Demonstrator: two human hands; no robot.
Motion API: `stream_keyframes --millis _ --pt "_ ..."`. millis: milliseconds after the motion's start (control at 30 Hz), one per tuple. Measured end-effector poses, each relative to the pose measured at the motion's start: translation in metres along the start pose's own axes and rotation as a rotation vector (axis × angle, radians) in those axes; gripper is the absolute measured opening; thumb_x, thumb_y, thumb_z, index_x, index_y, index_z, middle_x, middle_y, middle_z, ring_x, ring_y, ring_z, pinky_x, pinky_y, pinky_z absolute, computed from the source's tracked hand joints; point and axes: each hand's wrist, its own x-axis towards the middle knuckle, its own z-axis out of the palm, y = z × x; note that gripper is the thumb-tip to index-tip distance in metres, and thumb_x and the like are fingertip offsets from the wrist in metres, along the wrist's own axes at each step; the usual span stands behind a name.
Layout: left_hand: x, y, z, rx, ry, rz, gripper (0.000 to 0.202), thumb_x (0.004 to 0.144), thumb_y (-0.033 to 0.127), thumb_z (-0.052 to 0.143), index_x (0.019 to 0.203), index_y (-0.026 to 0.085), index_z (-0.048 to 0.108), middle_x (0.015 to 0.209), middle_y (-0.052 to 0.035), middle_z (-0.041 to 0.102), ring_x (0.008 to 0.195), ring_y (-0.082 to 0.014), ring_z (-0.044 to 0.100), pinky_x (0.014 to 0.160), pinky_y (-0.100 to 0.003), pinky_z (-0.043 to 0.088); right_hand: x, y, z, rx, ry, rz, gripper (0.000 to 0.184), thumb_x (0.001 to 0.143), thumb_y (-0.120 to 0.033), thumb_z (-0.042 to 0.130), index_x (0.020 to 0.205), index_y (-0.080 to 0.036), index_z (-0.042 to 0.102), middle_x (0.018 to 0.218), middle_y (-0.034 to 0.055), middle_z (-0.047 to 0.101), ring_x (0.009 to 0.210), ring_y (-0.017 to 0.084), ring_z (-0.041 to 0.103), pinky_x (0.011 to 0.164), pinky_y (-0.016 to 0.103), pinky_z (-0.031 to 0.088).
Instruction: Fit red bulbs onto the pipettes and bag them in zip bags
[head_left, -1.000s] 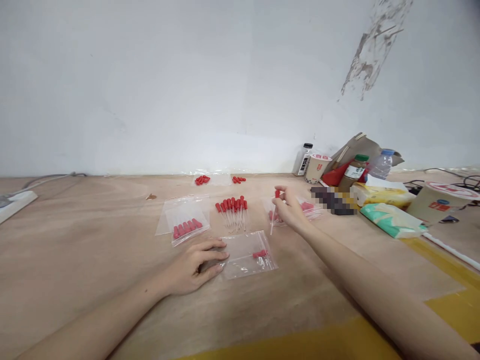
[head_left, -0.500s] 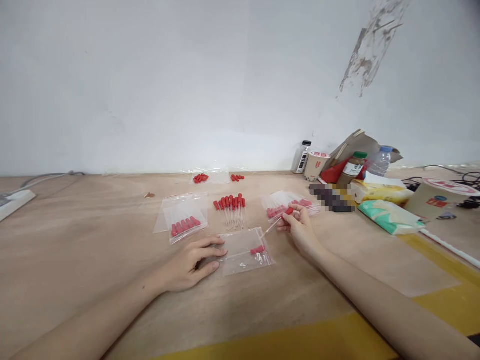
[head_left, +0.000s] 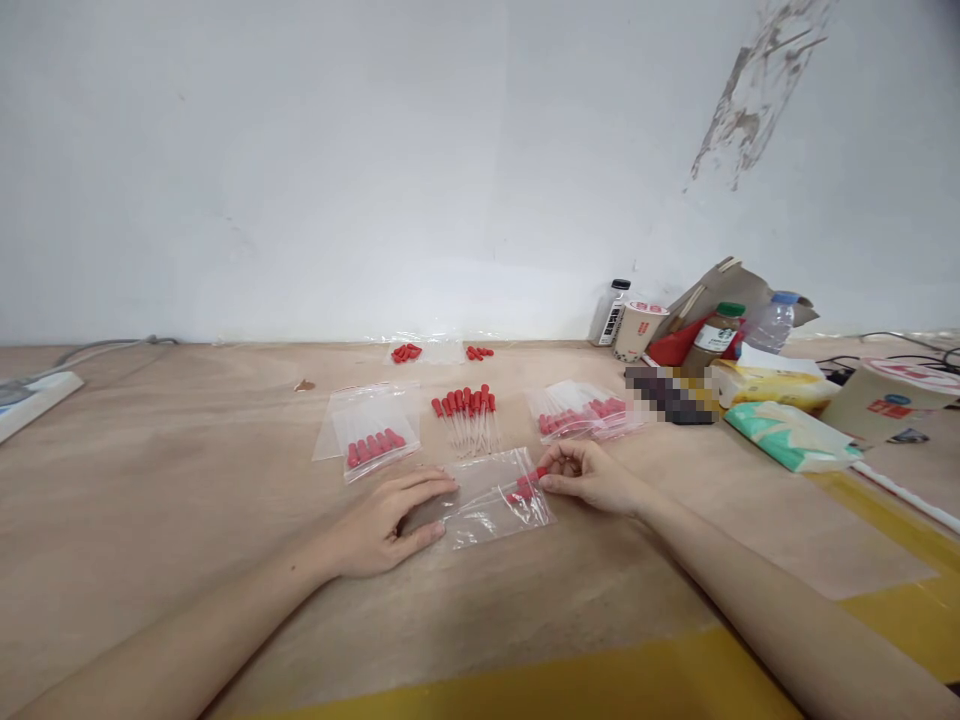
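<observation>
A clear zip bag (head_left: 480,519) lies flat on the table in front of me. Inside its right end is a red bulb (head_left: 519,495). My right hand (head_left: 581,477) pinches a glass dropper (head_left: 533,476) by its red rubber bulb at the bag's right edge; the thin tube points left into the bag. My left hand (head_left: 390,525) rests at the bag's left end, fingers stretched and thumb apart, the tips touching the plastic. Behind the bag, a row of droppers (head_left: 466,403) lies with red bulbs pointing away from me.
Filled bags of droppers lie at left (head_left: 375,440) and right (head_left: 581,412). Farther back, loose red bulbs (head_left: 406,353) lie on plastic by the wall. Bottles (head_left: 716,335), paper cups (head_left: 639,330) and a green tissue pack (head_left: 791,436) crowd the right. A power strip (head_left: 45,402) sits far left.
My right hand has moved left and nearer to me, bringing the dropper's tube into the bag. My left hand stays at the bag's left end. The view has shifted slightly.
</observation>
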Motion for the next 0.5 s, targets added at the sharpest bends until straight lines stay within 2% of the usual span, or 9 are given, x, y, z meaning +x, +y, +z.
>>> stream_keyframes --millis 167,300,367,500 --pt "0.001 0.001 -0.001 0.003 -0.026 -0.019 0.043 0.085 0.038 0.048 0.127 0.026 0.042 0.130 -0.0043 0.047 0.119 -0.0219 0.042 0.099 -0.040 0.037 0.002 0.002 0.013 -0.104 -0.021 -0.037 0.025 0.064 -0.039 0.066 0.069 -0.015 0.065 0.048 -0.0047 0.050 0.045 0.007 0.041 0.044 0.019 0.031" --pt "0.001 0.001 -0.001 0.007 -0.013 -0.013 0.043 0.085 0.038 0.048 0.126 0.026 0.043 0.129 -0.0048 0.048 0.118 -0.0222 0.043 0.098 -0.040 0.037 0.001 -0.003 0.019 -0.112 -0.084 -0.073 0.026 0.070 -0.040 0.059 0.074 -0.016 0.069 0.064 0.0014 0.064 0.057 0.013 0.054 0.055 0.024 0.041" --pt "0.000 0.000 0.000 0.010 -0.004 -0.012 0.042 0.085 0.038 0.048 0.126 0.026 0.044 0.128 -0.0046 0.048 0.118 -0.0223 0.044 0.098 -0.040 0.037 0.000 -0.004 0.021 -0.103 -0.104 -0.092 0.025 0.071 -0.039 0.058 0.078 -0.017 0.069 0.070 0.0023 0.067 0.063 0.015 0.058 0.060 0.026 0.044" --pt "0.000 -0.002 0.001 0.004 -0.002 -0.012 0.042 0.086 0.038 0.047 0.126 0.026 0.043 0.129 -0.0047 0.048 0.117 -0.0218 0.044 0.098 -0.039 0.038 0.000 -0.001 0.021 -0.031 -0.135 -0.063 0.025 0.070 -0.037 0.059 0.083 -0.017 0.067 0.070 0.0019 0.067 0.061 0.014 0.058 0.055 0.024 0.044"
